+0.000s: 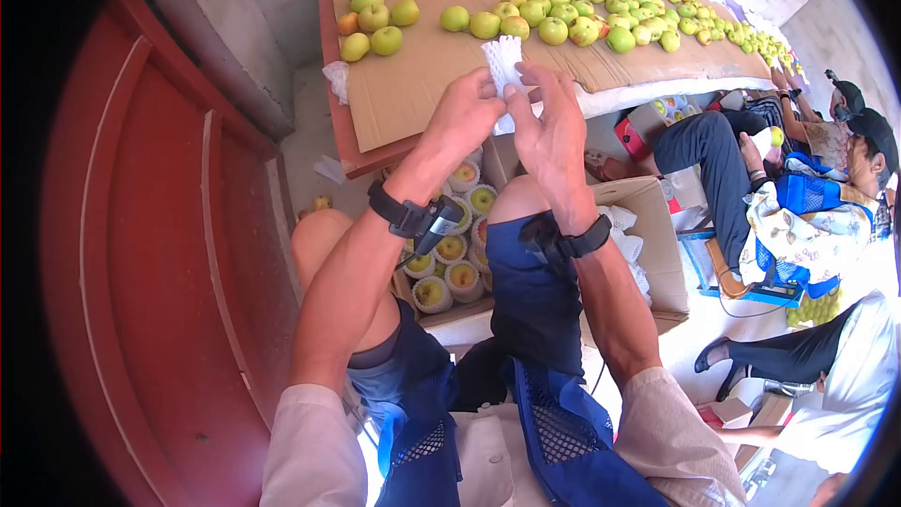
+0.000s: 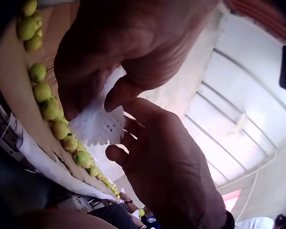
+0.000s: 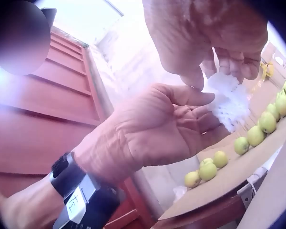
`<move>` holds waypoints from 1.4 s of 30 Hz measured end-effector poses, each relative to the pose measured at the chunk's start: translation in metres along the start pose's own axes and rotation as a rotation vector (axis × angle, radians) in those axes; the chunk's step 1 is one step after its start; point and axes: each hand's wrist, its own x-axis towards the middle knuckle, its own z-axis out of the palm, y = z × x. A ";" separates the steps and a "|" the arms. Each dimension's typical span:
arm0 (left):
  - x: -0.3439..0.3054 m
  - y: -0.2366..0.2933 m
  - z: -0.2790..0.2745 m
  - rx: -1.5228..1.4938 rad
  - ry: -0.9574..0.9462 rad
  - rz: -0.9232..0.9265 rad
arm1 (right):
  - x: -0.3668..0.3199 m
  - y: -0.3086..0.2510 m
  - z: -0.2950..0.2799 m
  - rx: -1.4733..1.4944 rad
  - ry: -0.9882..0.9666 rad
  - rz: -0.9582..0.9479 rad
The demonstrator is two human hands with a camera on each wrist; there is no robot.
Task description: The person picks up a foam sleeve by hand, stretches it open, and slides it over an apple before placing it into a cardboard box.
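Note:
A white foam fruit net (image 1: 504, 54) stands up between my two hands over the table's near edge. My left hand (image 1: 466, 111) pinches it between thumb and fingers; the left wrist view shows the foam net (image 2: 97, 125) flared at its slit, scalloped end. My right hand (image 1: 554, 131) is at the net's other side, fingers spread and lightly bent, thumb apart, fingertips right at its edge. In the right wrist view the right hand's fingers partly overlap the net (image 3: 229, 102). Below my hands, a box holds net-wrapped apples (image 1: 462, 277).
Loose green apples (image 1: 554, 31) lie in a long row on the cardboard-covered table (image 1: 422, 84). An open carton (image 1: 666, 296) with white foam nets (image 1: 631, 249) stands by my right knee. A red door (image 1: 169, 253) is on the left; other people (image 1: 807, 188) sit at the right.

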 end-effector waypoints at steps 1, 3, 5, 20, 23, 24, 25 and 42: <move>-0.001 0.001 0.001 0.010 0.002 0.010 | -0.001 0.000 0.000 0.011 0.006 -0.023; -0.005 0.001 0.006 0.001 0.008 0.011 | -0.005 0.000 -0.004 0.007 -0.002 -0.038; -0.003 0.005 0.000 0.057 0.012 -0.020 | -0.003 0.003 -0.004 0.006 0.021 -0.098; -0.002 0.009 -0.010 -0.203 0.039 -0.022 | -0.004 0.008 -0.004 0.224 0.115 0.038; -0.004 0.009 -0.009 -0.203 -0.004 0.022 | -0.002 0.003 -0.007 0.718 -0.147 0.247; -0.003 0.008 -0.010 -0.203 -0.006 0.022 | -0.001 0.003 -0.011 0.717 -0.145 0.247; -0.001 0.007 -0.011 -0.201 -0.045 0.021 | 0.001 0.004 -0.017 0.708 -0.282 0.299; -0.008 0.028 -0.015 -0.400 -0.191 0.006 | -0.004 0.011 -0.017 0.872 -0.735 0.393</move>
